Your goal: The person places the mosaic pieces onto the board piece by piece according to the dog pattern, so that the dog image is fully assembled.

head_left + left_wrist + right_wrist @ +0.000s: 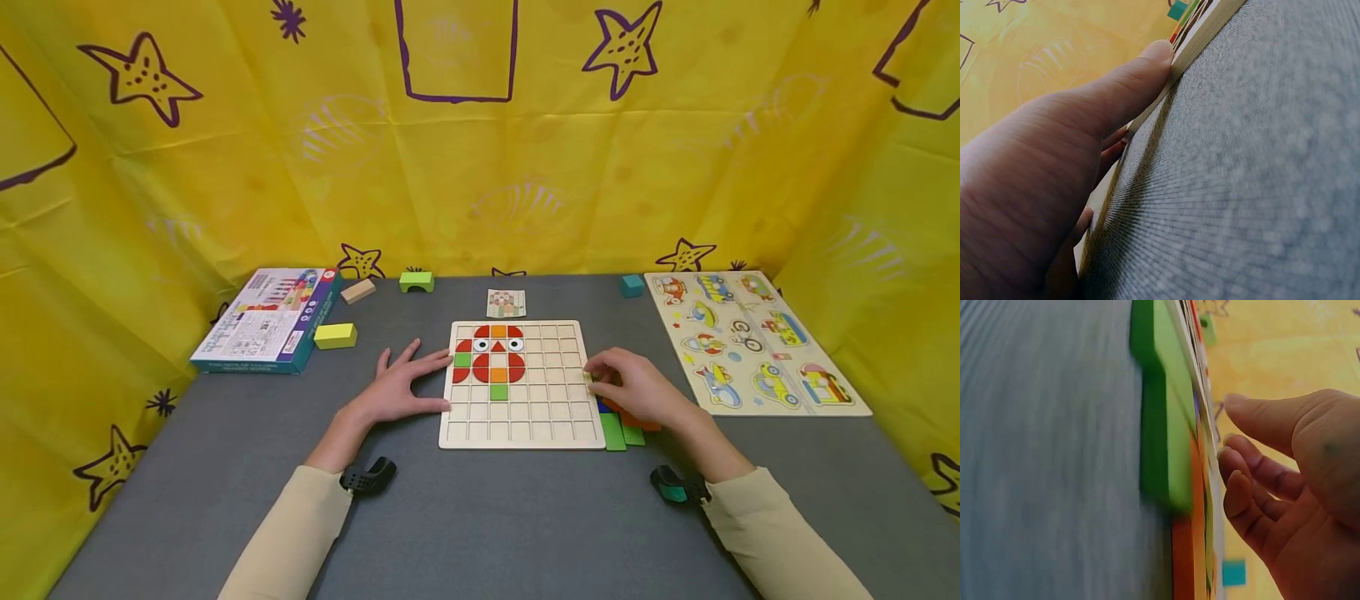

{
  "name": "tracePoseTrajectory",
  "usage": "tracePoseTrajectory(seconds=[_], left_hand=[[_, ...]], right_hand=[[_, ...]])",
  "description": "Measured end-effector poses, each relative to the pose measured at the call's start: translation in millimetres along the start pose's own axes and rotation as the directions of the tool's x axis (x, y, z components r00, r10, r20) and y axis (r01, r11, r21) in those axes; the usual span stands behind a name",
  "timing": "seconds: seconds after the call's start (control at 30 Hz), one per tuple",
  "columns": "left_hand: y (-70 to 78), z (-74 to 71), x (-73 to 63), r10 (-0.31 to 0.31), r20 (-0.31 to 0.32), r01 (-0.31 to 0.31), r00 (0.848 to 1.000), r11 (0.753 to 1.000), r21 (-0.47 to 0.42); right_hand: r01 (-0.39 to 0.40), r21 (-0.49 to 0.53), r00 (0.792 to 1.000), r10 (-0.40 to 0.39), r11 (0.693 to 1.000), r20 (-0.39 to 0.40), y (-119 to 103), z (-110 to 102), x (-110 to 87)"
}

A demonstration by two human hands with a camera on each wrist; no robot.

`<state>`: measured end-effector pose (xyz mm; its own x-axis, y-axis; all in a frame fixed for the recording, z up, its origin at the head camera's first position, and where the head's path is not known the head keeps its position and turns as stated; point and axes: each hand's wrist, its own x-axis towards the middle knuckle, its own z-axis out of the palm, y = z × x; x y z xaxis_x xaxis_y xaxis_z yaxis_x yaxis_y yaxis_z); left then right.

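Note:
A wooden grid board [558, 408] lies on the table, its upper left squares filled with red, orange, green and eye-patterned tiles. Below the others sits a single green tile [498, 392]. With fingers spread, my left hand [401, 387] touches the board's left edge; its thumb [1159, 51] meets the wooden rim in the left wrist view. At the board's right edge, my right hand [633, 390] hovers over loose green tiles [613, 433], with orange and blue ones partly hidden beneath it. Its fingers are loosely bent, and no tile shows between thumb and fingertips in the right wrist view.
Behind the board lies a small picture card [506, 303]. A game box [262, 321] stands at left, near yellow [336, 336], plain wood [358, 291] and green arch [417, 282] blocks. To the right are a blue block [632, 286] and a picture puzzle board [757, 375].

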<state>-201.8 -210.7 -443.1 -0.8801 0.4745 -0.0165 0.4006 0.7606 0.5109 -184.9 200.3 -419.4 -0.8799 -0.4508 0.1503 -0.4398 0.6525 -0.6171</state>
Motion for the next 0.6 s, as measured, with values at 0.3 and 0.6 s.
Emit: tracePoseTrajectory(seconds=[0.3, 0.6], left_hand=[[0.3, 0.1, 0.6, 0.0, -0.001, 0.0, 1.0, 1.0, -0.001], [0.0, -0.5, 0.4, -0.016, 0.01, 0.016, 1.0, 1.0, -0.002]], right_hand=[[-0.019, -0.048, 1.0, 0.02, 0.999, 0.023, 21, -21, -16.1], [-0.041, -0.071, 0.994, 0.048, 0.997, 0.098, 27, -27, -17.8]])
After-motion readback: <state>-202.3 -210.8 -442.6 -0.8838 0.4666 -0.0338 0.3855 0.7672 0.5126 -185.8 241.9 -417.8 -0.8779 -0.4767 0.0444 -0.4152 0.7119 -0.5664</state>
